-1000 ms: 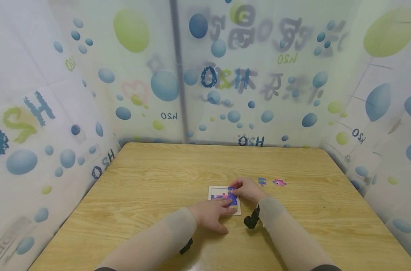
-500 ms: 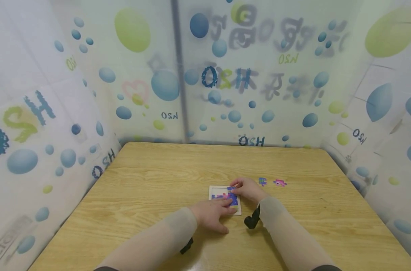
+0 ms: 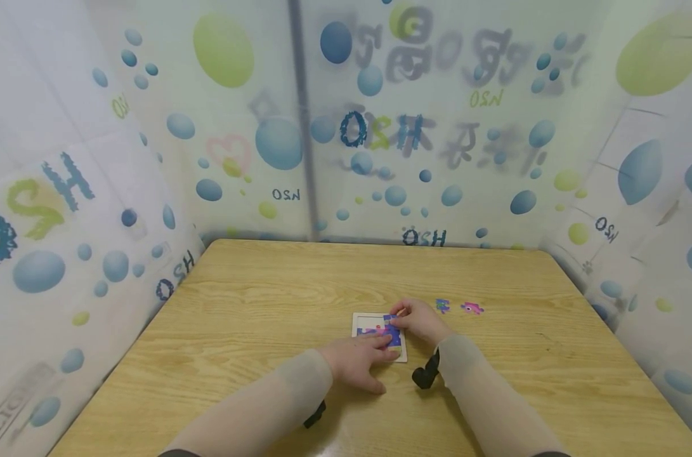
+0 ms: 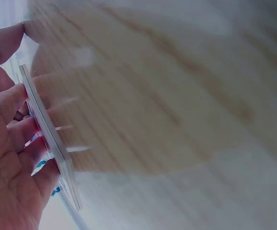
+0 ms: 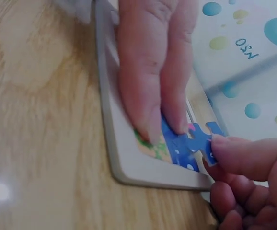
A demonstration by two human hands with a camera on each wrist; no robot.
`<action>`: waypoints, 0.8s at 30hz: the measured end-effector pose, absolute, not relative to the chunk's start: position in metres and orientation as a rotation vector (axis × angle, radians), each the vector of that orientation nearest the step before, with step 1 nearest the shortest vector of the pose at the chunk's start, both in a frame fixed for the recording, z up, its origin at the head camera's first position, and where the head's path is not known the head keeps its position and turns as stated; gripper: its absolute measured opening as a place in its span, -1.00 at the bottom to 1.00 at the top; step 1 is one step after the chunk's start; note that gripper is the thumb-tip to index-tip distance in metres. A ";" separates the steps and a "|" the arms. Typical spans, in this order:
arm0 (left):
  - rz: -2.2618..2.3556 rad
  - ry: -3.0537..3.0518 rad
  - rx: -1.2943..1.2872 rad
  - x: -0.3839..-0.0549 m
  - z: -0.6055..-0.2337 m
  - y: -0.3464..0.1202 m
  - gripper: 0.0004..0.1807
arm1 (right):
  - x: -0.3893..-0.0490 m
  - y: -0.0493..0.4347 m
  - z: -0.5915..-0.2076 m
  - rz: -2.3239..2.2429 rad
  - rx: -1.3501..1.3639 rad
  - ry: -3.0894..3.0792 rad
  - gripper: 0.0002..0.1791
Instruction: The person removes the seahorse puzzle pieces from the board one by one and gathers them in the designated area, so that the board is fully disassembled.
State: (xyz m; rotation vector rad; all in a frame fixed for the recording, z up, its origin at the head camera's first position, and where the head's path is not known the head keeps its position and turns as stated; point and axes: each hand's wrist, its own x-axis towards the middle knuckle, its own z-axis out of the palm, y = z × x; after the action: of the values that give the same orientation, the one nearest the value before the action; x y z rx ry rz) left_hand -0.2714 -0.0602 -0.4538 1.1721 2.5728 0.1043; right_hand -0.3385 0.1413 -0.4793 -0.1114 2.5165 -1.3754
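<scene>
A small white puzzle tray lies on the wooden table, partly filled with blue, pink and green pieces. My left hand rests across its near side, fingers extended; in the right wrist view, two fingertips press on the fitted pieces. Between thumb and fingers, my right hand pinches a blue jigsaw piece at the tray's far right corner, beside the fitted blue one. The left wrist view shows the tray's edge under the left fingers. My left hand hides the tray's near left part.
Two loose jigsaw pieces lie beyond my right hand: a blue-green one and a pink one with an eye. The wooden table meets patterned curtain walls at its back and sides.
Both hands stay nearly where they were. The right fingers and the blue jigsaw piece shift only very slightly at the tray's corner.
</scene>
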 end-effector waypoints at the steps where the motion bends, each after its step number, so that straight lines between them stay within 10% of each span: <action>1: 0.104 2.574 1.172 -0.271 -0.454 -0.060 -0.23 | -0.339 0.142 -0.480 -1.389 -0.111 2.507 -0.90; 24: 0.135 2.561 1.103 -0.272 -0.456 -0.059 -0.23 | -0.341 0.193 -0.469 -1.587 -0.093 2.392 -0.74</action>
State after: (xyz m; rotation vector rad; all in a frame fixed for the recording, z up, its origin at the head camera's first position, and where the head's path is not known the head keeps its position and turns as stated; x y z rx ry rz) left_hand -0.2719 -0.0586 -0.4556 1.1032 2.5612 0.1351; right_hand -0.3412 0.1925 -0.4685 -0.0934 2.3924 -1.5872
